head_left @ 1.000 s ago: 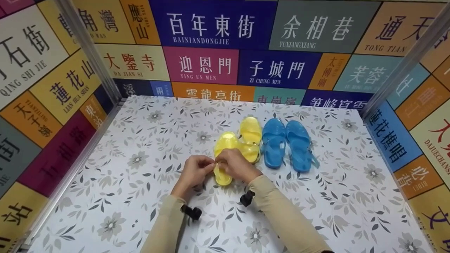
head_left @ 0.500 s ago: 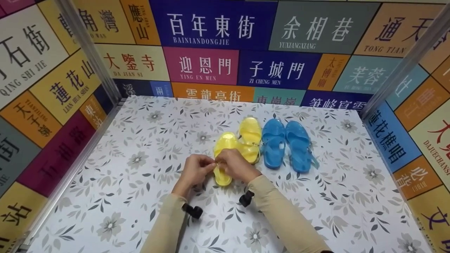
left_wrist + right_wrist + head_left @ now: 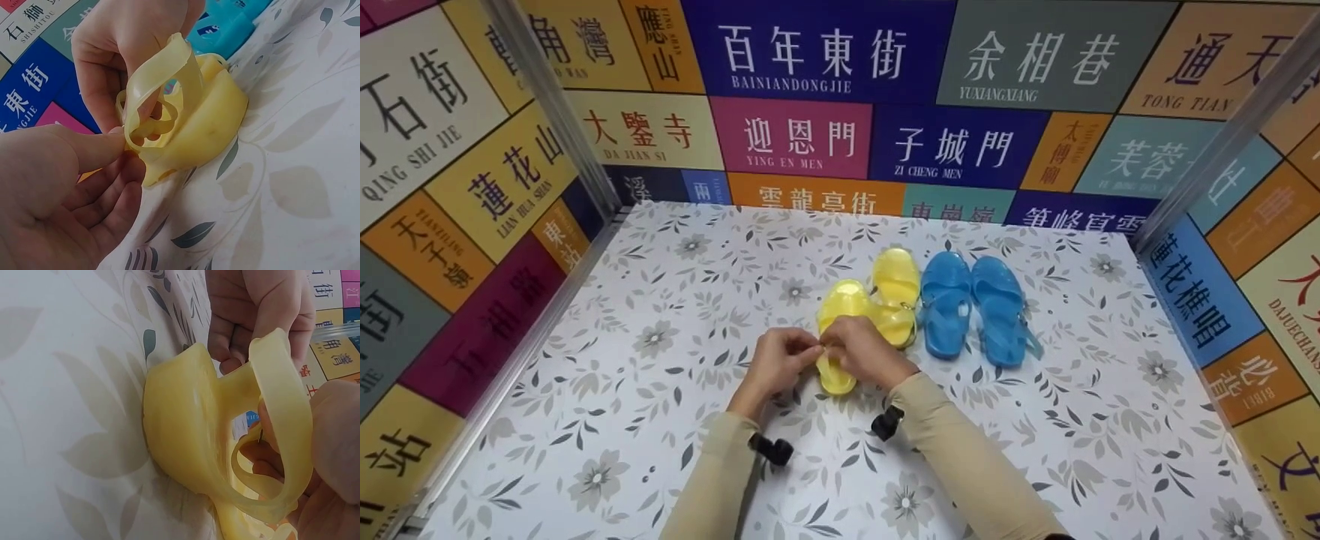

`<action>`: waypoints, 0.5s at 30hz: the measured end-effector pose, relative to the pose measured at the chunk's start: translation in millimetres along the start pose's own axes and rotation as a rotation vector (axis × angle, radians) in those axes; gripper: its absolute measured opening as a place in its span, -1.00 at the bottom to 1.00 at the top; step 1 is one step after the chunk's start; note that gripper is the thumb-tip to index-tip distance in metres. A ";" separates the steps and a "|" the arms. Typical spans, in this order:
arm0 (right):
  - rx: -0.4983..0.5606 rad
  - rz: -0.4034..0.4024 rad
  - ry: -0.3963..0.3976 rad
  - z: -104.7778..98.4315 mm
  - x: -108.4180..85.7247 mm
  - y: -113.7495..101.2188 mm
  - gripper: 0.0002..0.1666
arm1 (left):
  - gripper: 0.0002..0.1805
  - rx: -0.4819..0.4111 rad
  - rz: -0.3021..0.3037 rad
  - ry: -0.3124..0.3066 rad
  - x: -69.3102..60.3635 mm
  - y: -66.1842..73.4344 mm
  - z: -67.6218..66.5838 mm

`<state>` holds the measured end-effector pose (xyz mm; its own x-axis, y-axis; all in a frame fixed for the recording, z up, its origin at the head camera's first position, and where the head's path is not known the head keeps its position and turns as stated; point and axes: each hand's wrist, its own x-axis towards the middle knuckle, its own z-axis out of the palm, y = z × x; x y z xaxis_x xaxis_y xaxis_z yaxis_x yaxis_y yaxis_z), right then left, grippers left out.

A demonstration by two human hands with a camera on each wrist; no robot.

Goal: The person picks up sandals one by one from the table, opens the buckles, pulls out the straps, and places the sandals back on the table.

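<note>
A yellow jelly sandal (image 3: 844, 296) stands upright on the table, toe away from me, its heel end (image 3: 216, 121) closest in both wrist views. My left hand (image 3: 775, 367) is at its left side, thumb and fingertips pinching the ankle strap (image 3: 152, 67) near its end. Over the sandal's middle, my right hand (image 3: 868, 351) pinches the strap at the same spot. The strap (image 3: 289, 422) arches in a loop behind the heel. A small metal pin shows between the fingers in the right wrist view; the fingers hide most of the fastening.
Right behind the held sandal is a second yellow sandal (image 3: 895, 270). Two blue sandals (image 3: 945, 330) stand side by side to its right. White floral cloth (image 3: 607, 420) covers the table. Walls of coloured sign panels (image 3: 810, 135) enclose the back and both sides.
Both hands stay at the same spot on the strap, with only tiny finger movement. The head view shifts very slightly; the sandals stay put.
</note>
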<state>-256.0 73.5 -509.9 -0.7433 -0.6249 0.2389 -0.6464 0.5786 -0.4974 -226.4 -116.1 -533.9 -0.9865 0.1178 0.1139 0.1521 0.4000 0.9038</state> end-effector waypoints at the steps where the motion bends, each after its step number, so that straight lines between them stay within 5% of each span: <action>1: -0.001 0.000 0.001 0.0 0.1 0.0 -0.79 | -0.96 -0.004 -0.003 0.000 0.0 -0.3 -0.1; 9: -0.010 -0.001 0.001 -0.1 -0.5 0.0 -0.78 | -0.96 -0.035 -0.051 -0.005 -0.6 -4.3 -0.7; 15: 0.003 0.019 -0.011 -1.5 -1.1 -1.5 -0.75 | -0.95 -0.030 -0.032 0.005 -1.8 -3.5 -0.8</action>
<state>-254.4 74.2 -508.2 -0.7538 -0.6191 0.2203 -0.6312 0.5889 -0.5047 -225.2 -118.4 -536.9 -0.9911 0.1012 0.0864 0.1185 0.3761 0.9190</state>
